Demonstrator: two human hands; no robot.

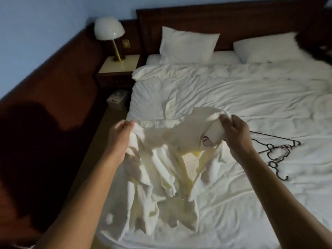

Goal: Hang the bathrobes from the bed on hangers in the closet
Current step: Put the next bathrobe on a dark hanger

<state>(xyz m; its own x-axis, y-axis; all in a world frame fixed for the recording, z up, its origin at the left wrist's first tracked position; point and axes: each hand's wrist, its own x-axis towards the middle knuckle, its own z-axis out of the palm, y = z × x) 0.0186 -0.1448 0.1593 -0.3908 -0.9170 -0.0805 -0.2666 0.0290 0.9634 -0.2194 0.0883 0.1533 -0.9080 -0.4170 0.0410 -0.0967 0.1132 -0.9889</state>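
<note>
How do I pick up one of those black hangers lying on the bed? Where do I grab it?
Probably by the curled hook at the near end. The hangers lie flat and tangled on the bed, hooks pointing toward you, so reach from the near side, right of the bathrobe, and pinch it from above.

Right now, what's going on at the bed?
A person is lifting a white bathrobe off the bed with both hands. The left hand grips one upper edge and the right hand grips the other, next to a round logo. The lower part of the robe trails on the covers. Black hangers lie on the bed beside the right hand, and the robe is not yet on one. No closet is in view.
</note>
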